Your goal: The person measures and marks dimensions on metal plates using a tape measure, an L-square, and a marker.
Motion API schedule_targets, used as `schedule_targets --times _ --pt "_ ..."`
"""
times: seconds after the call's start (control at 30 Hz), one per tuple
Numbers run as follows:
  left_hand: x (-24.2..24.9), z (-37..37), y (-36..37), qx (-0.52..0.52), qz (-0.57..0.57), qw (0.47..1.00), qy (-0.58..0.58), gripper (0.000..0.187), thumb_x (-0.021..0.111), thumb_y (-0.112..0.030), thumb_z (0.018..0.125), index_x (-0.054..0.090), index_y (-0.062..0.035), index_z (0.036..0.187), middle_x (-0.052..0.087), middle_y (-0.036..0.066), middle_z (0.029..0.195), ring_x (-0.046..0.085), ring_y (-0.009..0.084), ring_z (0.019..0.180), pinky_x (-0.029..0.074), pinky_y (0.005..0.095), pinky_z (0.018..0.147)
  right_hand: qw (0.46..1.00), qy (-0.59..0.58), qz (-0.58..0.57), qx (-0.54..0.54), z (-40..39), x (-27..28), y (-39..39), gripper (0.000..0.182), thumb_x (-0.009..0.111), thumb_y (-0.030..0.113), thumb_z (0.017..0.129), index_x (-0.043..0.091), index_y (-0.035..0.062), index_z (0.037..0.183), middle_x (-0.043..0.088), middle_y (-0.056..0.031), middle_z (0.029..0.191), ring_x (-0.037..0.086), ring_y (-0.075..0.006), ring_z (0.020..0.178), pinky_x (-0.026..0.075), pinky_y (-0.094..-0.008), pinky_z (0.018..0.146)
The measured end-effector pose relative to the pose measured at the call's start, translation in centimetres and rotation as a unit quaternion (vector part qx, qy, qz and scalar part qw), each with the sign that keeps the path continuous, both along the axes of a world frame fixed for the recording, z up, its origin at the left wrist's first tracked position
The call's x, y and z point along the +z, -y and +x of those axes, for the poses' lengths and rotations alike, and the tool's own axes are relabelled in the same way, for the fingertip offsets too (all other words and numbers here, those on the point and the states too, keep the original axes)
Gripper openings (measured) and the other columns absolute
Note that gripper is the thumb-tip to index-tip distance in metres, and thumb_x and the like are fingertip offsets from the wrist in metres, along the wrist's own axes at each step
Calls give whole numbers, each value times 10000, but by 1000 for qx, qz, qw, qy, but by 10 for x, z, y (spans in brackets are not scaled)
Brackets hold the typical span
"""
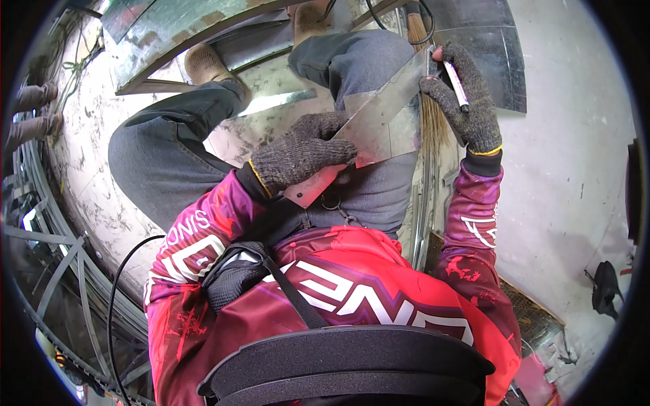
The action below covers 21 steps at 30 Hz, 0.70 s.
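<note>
A thin, shiny metal sheet [387, 128] lies slantwise over my lap and thigh. Around its lower left part my gloved left hand [305, 152] is closed, and a reflective end of the sheet shows below the fingers. My gloved right hand [468, 98] is at the sheet's upper right end, with thumb and bare-tipped finger pinched at a narrow metal edge. A white marker [455, 84] with a dark end lies across the right palm, held by that hand. What the fingertips press against is partly hidden.
A broom [433, 128] lies beside my right thigh. A dark metal sheet [484, 51] is at the upper right, a metal-framed panel [183, 34] at the upper left. Metal strips [74, 264] and cables are on the left. Another person's feet [47, 125] stand at far left.
</note>
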<state>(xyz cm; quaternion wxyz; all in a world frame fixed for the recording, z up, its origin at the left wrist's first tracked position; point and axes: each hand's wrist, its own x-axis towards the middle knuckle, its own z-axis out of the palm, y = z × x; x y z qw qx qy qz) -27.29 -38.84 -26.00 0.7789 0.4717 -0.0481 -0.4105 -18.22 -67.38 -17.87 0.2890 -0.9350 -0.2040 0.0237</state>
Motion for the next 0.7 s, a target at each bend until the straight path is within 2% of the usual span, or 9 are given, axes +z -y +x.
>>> schedule_targets --times 0.07,0.13,0.47,0.7 --pt "0 -1 1 0 6 1000 6 263 690 -124 920 661 15 1141 704 39 907 637 101 766 530 263 708 1000 -6 18 1 0 -2 2 444 801 213 874 565 74 1223 645 -78 1091 643 -199 898 539 -342 831" --pt "4 -1 2 16 -5 999 -28 204 688 -143 922 695 3 1064 701 48 859 660 127 748 543 279 695 1000 -4 21 2 0 -3 3 448 802 218 873 564 75 1225 647 -79 1093 645 -199 905 540 -343 836" --pt "-1 0 0 -11 6 999 -51 237 689 -191 935 688 0 1076 692 63 843 664 145 723 536 286 663 999 -24 30 -12 0 -1 0 459 803 242 874 558 77 1226 660 -93 1113 662 -214 931 542 -354 848" --pt "-3 1 0 1 11 1000 6 213 687 -175 936 685 4 1053 690 60 863 665 148 728 536 285 670 1000 3 9 5 -1 0 1 452 796 247 882 559 70 1224 663 -101 1115 670 -227 936 544 -365 850"
